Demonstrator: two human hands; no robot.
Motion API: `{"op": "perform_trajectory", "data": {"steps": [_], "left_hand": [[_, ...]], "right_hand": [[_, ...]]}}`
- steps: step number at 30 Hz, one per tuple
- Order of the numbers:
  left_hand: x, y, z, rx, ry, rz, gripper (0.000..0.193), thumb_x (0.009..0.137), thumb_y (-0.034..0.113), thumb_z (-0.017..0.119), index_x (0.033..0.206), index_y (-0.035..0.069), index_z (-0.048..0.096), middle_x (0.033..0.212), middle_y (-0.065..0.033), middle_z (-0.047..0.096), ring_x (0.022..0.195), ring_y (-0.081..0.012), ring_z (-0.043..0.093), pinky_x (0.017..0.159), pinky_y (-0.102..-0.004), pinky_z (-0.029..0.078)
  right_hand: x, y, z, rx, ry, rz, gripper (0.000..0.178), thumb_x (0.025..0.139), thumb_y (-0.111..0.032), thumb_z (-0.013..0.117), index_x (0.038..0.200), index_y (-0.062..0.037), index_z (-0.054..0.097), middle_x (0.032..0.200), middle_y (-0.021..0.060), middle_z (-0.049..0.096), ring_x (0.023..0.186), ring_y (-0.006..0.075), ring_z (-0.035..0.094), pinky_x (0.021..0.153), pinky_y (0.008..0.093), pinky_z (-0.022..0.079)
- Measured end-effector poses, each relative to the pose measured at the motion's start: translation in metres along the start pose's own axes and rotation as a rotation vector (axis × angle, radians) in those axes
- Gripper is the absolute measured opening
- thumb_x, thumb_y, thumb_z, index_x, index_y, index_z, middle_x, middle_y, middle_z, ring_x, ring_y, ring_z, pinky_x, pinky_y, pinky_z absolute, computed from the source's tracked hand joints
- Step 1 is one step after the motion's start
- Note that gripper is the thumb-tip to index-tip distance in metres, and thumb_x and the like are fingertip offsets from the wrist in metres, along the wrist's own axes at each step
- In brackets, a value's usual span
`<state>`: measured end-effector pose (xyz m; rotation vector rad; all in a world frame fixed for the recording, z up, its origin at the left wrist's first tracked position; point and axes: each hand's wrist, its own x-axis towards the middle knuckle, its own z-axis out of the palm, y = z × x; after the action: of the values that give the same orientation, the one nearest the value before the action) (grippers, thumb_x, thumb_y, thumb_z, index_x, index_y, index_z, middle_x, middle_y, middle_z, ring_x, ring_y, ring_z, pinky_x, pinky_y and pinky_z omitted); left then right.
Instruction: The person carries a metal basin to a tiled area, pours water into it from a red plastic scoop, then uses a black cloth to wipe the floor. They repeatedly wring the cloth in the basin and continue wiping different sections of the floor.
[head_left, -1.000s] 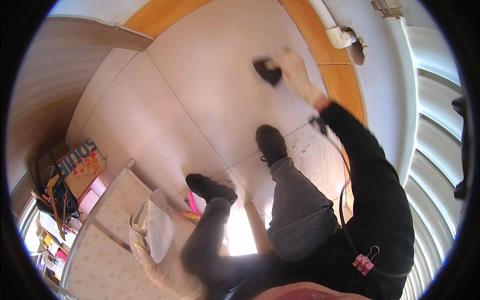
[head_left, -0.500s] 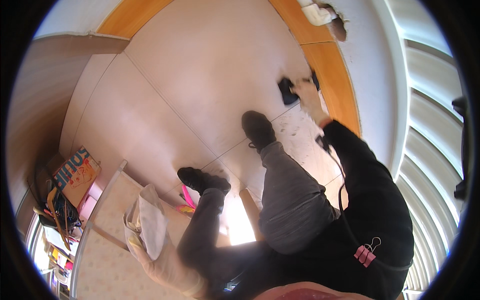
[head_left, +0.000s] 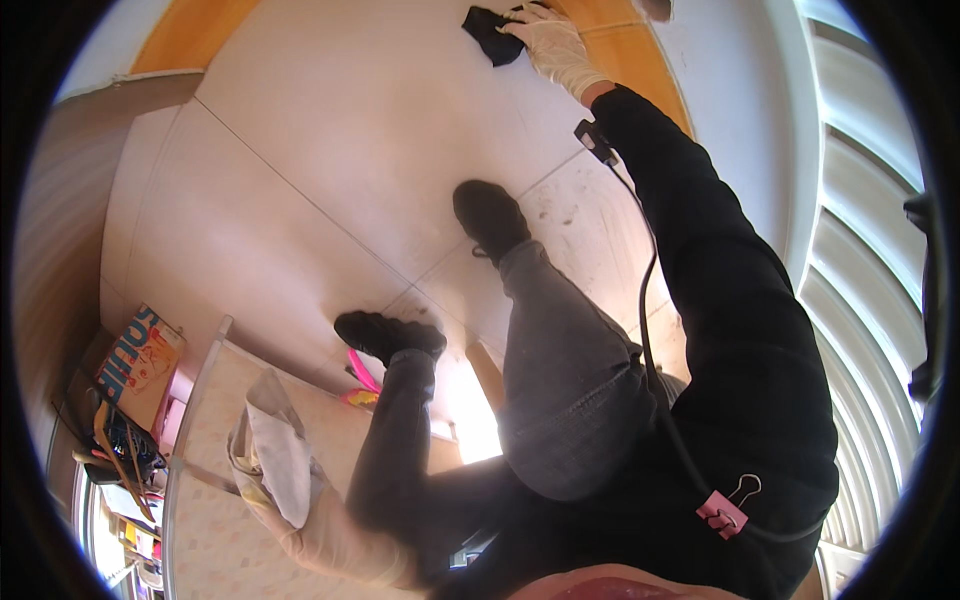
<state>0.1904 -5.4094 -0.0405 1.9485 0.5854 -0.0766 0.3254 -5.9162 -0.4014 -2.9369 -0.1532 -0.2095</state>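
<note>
My right hand [head_left: 550,48], in a thin whitish glove, reaches far forward along the wall side. Its fingers are on a crumpled black cloth [head_left: 493,38], which lies on the pale tiled floor [head_left: 330,120] beside the orange-brown skirting [head_left: 620,55]. At the lower left, my left hand [head_left: 268,510], also gloved, is wrapped round a folded off-white cloth [head_left: 280,465]. That cloth is held up in front of a speckled beige panel. Part of the left fingers is hidden behind the cloth.
Dark smudges [head_left: 570,215] mark the tile right of my black shoe [head_left: 490,215]. A cable with a black plug-like end [head_left: 595,140] runs along my right arm, held by a pink binder clip [head_left: 722,513]. A cardboard box [head_left: 142,365] and clutter stand at left.
My right hand has moved forward and left along the skirting with the black cloth. My left hand keeps the off-white cloth; the whole view has shifted slightly.
</note>
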Motion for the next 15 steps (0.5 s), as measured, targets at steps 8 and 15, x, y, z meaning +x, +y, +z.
{"op": "perform_trajectory", "data": {"steps": [8,15], "left_hand": [[-0.007,-0.011,-0.011,0.195,0.034,0.145,0.059,0.087,-0.005,0.065,0.142,-0.006,0.045,0.137,-0.0197,0.055,0.115,-0.0289,0.059,0.102,-0.0401,0.048],[-0.021,-0.014,-0.020,0.075,-0.032,-0.021,0.056,0.092,0.000,0.059,0.146,-0.001,0.042,0.146,-0.0166,0.046,0.127,-0.0315,0.048,0.106,-0.0473,0.041]], "right_hand": [[-0.241,-0.041,-0.035,-0.073,-0.428,0.352,0.026,0.079,-0.002,0.060,0.099,-0.0114,0.072,0.114,0.0090,0.064,0.118,0.0296,0.057,0.100,0.0425,0.045],[-0.385,-0.080,-0.047,0.165,-0.718,1.067,0.021,0.087,-0.017,0.062,0.105,-0.0088,0.070,0.114,0.0170,0.065,0.110,0.0356,0.059,0.094,0.0422,0.048]]}}
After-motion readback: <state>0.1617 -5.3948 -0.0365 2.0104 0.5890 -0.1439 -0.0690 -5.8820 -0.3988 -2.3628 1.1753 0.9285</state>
